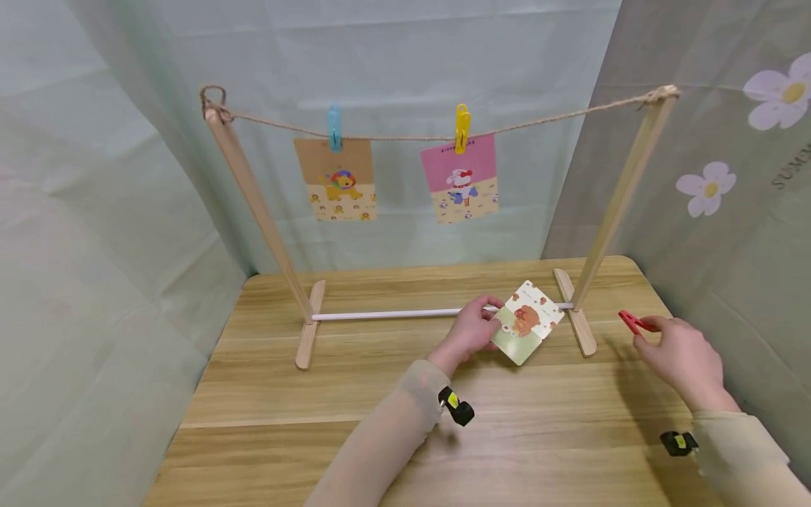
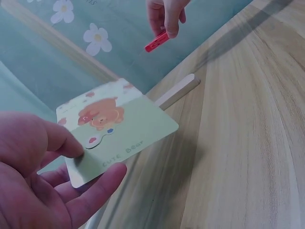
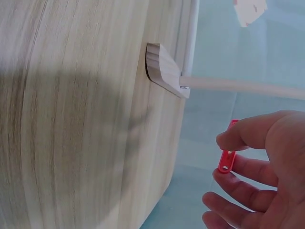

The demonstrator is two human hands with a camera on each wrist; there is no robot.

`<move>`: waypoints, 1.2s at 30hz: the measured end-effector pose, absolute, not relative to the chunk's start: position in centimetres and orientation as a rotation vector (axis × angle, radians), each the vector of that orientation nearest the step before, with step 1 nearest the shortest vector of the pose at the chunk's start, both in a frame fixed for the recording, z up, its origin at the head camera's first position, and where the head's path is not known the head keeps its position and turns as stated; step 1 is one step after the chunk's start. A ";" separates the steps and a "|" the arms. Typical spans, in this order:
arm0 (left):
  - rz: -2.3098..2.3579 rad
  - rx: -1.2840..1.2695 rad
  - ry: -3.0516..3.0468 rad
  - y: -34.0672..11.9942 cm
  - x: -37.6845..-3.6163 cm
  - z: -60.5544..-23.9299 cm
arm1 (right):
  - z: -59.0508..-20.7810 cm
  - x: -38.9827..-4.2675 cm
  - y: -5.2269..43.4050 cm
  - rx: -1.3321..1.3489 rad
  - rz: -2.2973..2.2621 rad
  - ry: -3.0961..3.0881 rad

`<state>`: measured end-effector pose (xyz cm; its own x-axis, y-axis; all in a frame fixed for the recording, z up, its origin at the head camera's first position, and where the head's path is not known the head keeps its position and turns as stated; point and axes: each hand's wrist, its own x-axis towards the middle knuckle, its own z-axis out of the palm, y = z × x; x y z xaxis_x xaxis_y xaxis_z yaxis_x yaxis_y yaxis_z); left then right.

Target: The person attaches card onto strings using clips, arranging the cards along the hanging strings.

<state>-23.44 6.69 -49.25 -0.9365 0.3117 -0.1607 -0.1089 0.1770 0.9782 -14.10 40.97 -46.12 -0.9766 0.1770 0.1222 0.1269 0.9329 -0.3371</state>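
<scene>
My left hand (image 1: 472, 329) pinches a card (image 1: 527, 322) by one edge, thumb on its printed face. A brown bear on white and green and the words "CUTE BEAR" show on the card in the left wrist view. Off to the right, my right hand (image 1: 684, 359) holds a red clothespin (image 1: 633, 322) between thumb and fingers, above the table. Behind them a twine line (image 1: 405, 138) carries two hanging cards: an orange lion card (image 1: 342, 186) under a blue clothespin (image 1: 334, 127), and a pink rabbit card (image 1: 462, 186) under a yellow clothespin (image 1: 463, 127).
The twine is tied to two wooden posts, left (image 1: 256, 204) and right (image 1: 624, 197), each on a wooden foot. A white rod (image 1: 386, 315) joins them low across the wooden table (image 1: 266, 415). Pale fabric (image 1: 405, 56) hangs behind, with a flowered grey panel (image 1: 722, 141) at right.
</scene>
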 end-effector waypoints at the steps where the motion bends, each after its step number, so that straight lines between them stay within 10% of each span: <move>1: 1.820 0.203 2.129 6.7 -23.5 -49.3 | -46.1 -14.1 40.9 -0.234 0.502 -2.940; 36: 1.615 0.330 2.511 6.0 -24.2 -48.1 | -46.4 -14.2 39.3 -0.133 0.524 -2.860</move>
<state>-24.21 6.04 -48.11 -0.9665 0.2568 0.0028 0.1091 0.4006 0.9098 -14.20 39.28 -46.39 -0.9693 0.1297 0.2088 0.0473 0.9320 -0.3595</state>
